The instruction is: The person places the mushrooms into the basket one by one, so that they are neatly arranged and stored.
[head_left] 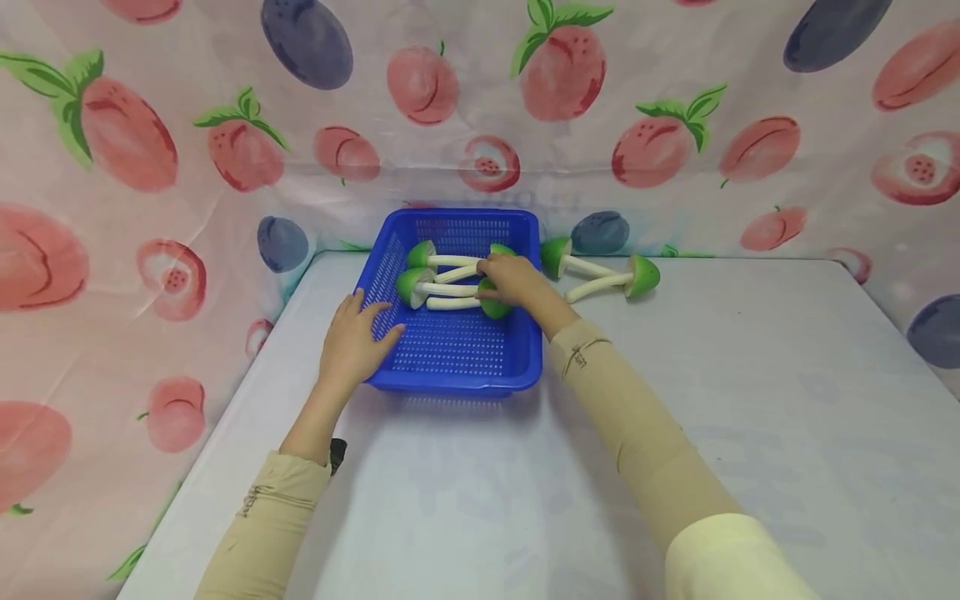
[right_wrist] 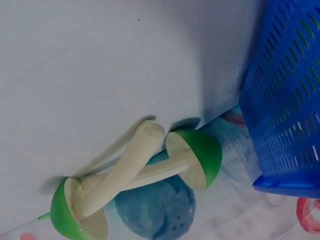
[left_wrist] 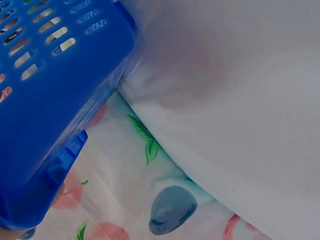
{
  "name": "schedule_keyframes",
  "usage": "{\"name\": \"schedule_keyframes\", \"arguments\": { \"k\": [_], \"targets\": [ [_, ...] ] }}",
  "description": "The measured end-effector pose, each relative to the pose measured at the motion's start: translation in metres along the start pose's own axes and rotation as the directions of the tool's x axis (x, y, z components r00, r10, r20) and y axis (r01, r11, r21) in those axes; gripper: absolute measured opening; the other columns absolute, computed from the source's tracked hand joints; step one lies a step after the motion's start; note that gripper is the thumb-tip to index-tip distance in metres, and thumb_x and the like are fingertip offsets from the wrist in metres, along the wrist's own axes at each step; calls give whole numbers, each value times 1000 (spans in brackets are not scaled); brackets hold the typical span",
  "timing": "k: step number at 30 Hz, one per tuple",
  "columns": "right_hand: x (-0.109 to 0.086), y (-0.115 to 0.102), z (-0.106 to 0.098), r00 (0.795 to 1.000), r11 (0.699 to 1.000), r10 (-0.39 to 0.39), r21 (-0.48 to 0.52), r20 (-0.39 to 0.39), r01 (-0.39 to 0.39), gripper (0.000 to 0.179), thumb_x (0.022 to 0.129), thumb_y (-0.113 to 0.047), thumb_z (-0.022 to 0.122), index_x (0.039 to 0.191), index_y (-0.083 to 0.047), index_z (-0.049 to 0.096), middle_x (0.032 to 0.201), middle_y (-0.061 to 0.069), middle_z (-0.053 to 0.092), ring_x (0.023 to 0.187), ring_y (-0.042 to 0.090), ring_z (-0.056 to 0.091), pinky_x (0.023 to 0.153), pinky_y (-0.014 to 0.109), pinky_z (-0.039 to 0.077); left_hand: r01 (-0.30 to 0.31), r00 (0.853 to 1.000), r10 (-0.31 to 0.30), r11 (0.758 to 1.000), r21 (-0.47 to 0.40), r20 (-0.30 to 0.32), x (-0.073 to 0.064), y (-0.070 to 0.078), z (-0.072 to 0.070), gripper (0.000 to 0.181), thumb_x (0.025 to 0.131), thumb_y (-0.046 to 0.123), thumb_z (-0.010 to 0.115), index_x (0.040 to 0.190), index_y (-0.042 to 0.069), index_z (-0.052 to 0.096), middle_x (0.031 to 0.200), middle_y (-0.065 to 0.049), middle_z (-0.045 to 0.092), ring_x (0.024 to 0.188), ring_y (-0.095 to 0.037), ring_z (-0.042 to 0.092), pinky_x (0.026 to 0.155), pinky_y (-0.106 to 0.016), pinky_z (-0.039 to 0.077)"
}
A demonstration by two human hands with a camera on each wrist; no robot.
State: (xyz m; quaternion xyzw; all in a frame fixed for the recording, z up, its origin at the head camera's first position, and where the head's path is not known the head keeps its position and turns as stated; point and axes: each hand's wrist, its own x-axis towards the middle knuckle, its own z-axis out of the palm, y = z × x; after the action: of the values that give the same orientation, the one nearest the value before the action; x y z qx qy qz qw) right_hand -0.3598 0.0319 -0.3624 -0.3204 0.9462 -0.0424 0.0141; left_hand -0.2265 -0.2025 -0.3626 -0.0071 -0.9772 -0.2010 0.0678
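A blue perforated plastic basket stands on the table with several toy mushrooms, green caps and pale stems, lying in its far half. My left hand rests over the basket's left rim, fingers spread, with the thumb reaching inside. Inside the basket's right side, my right hand pinches a toy mushroom beside its green cap; the hand hides part of the pile. Two more toy mushrooms lie outside the basket to the right, one with its cap nearer the basket, the other with its cap farther right. Their stems cross in the right wrist view.
The white table extends to the right and in front of the basket. A fruit-printed cloth hangs behind the table and along its left side. The basket's far rim is close to the cloth.
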Motion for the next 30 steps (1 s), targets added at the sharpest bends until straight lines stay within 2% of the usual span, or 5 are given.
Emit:
{"name": "schedule_keyframes", "arguments": {
  "k": [6,12,17,23,30],
  "targets": [
    [-2,-5,-2,977,999,-6,-48,-215,-4,38,92,-39,58,105,-4,65,97,11,65,87,29,63,72,40,53,-7,1000,7,1000,3,-9,1,-1,-4,51,91,35,56,131,4,53,149,-30,26,141,-46,19,113,-59,20],
    [-8,-2,-2,864,1000,9,-12,-504,-18,17,93,-15,54,90,-3,66,83,13,67,72,30,61,60,40,51,-9,1000,9,1000,3,-6,4,-1,-4,50,92,35,56,130,4,54,150,-30,26,142,-45,19,114,-59,20],
    [-23,1,-5,844,983,149,168,-515,-71,18,90,-15,56,94,-2,67,89,15,68,77,32,62,64,42,52,-6,1000,6,1000,10,4,2,-2,-1,50,91,35,56,130,4,54,150,-30,26,141,-45,19,114,-58,21],
    [-42,8,-10,836,848,335,527,-434,-66,21,93,-16,53,101,0,65,99,17,67,90,32,61,77,42,50,-7,1000,7,1000,14,-4,0,-1,-3,49,91,34,57,129,3,55,149,-31,27,140,-46,21,113,-59,21],
    [-63,19,-9,784,721,465,690,-412,-65,21,93,-14,54,100,3,64,98,20,67,84,31,61,74,40,50,-10,1000,10,1000,10,7,1,0,-3,50,92,34,56,131,3,53,149,-31,26,140,-47,20,113,-60,20]
  ]
}}
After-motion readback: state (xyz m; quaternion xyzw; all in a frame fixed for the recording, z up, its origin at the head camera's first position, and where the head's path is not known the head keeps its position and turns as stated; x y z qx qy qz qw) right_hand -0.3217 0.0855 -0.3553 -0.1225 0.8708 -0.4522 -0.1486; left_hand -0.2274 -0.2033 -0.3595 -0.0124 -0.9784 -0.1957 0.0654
